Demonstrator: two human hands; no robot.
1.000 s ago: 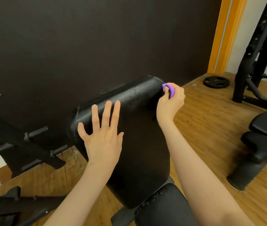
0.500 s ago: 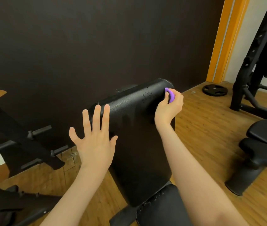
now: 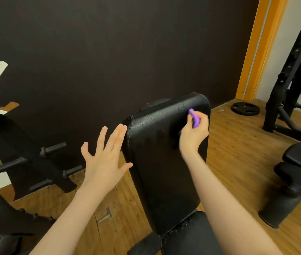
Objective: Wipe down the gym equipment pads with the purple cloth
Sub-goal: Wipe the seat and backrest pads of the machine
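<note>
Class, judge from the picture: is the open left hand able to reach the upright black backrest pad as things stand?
Probably yes. The left hand is open beside the upright black backrest pad, fingertips at its left edge, with nothing between them; the right hand holds the purple cloth farther right.

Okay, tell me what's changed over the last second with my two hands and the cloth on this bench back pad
The left hand slid off the back pad to its left edge; it lay flat on the pad's face, now only the fingertips reach the side seam. The right hand moved from the pad's top right corner inward and down onto the face. It still grips the purple cloth, and the left hand stays open.
</note>
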